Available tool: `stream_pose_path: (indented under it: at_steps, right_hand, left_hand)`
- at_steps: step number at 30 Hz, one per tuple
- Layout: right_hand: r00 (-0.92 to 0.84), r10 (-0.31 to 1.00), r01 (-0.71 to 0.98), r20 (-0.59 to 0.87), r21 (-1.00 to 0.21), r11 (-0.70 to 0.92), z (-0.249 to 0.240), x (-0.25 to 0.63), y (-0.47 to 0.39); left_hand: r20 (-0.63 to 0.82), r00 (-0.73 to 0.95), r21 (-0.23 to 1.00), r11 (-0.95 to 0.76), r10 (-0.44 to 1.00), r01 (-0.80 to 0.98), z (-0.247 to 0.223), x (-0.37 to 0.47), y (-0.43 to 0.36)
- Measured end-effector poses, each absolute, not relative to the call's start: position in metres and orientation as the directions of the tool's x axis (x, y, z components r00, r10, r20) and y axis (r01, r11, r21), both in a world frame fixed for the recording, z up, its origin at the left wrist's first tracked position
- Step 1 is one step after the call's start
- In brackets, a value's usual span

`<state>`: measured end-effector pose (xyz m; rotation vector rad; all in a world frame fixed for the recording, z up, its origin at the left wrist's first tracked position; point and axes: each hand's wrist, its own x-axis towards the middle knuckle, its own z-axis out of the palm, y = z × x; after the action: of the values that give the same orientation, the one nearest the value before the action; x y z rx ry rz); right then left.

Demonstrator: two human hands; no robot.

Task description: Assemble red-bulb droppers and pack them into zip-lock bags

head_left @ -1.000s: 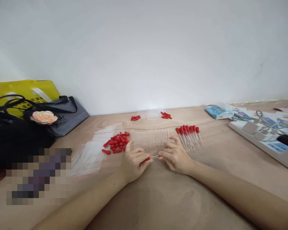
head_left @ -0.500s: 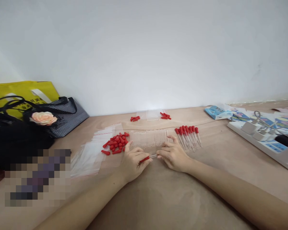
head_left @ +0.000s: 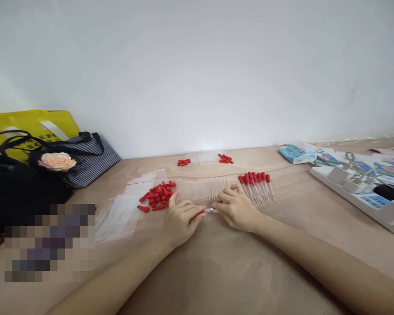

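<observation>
My left hand (head_left: 181, 222) pinches a red rubber bulb (head_left: 201, 212), mostly covered by the fingers. From the bulb a clear glass tube (head_left: 209, 210) runs to the right, its far end between the fingertips of my right hand (head_left: 234, 208). Just beyond both hands lies a row of clear tubes (head_left: 202, 189), side by side. A pile of loose red bulbs (head_left: 157, 195) is left of the row. Right of my right hand, several droppers (head_left: 256, 188) with red bulbs lie fanned out, tips toward me.
Clear plastic bags (head_left: 121, 214) lie at the left, near a striped bag (head_left: 93, 164) and a yellow bag (head_left: 61, 120). Small red bulb groups (head_left: 226, 159) sit near the wall. At the right are a white power strip (head_left: 357, 197) and a blue packet (head_left: 295, 154).
My fingers have shifted slightly on the bulb and tube, and less of the red bulb shows now. The whole view has moved a little.
</observation>
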<state>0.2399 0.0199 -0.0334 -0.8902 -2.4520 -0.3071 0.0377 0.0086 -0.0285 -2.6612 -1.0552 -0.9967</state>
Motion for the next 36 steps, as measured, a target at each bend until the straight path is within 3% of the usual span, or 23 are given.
stream_pose_path:
  at_steps: [3,5,10,14,21,36]
  right_hand:
    - [-0.700,0.583,0.668,0.412,0.088,0.739,-0.026,0.242,0.021]
    - [-0.645,0.672,0.731,0.363,0.037,0.682,-0.022,0.247,0.025]
    - [-0.151,0.953,0.962,0.263,-0.184,0.203,-0.015,0.269,0.044]
    - [0.108,0.970,0.992,0.218,-0.086,-0.091,-0.017,0.276,0.052]
    - [0.094,0.991,0.991,0.092,-0.107,-0.084,-0.020,0.270,0.050]
    - [0.132,0.983,0.984,0.130,-0.135,-0.114,-0.019,0.267,0.055]
  left_hand:
    - [0.639,0.513,0.096,-0.721,0.573,0.686,-0.028,0.037,0.011]
    - [0.663,0.460,0.082,-0.669,0.590,0.739,-0.029,0.035,0.012]
    - [0.630,0.447,0.071,-0.620,0.636,0.782,-0.030,0.033,0.014]
    - [0.580,0.475,0.074,-0.623,0.662,0.779,-0.031,0.033,0.014]
    - [0.520,0.489,0.111,-0.623,0.700,0.774,-0.033,0.032,0.015]
    - [0.463,0.489,0.148,-0.608,0.739,0.780,-0.032,0.034,0.015]
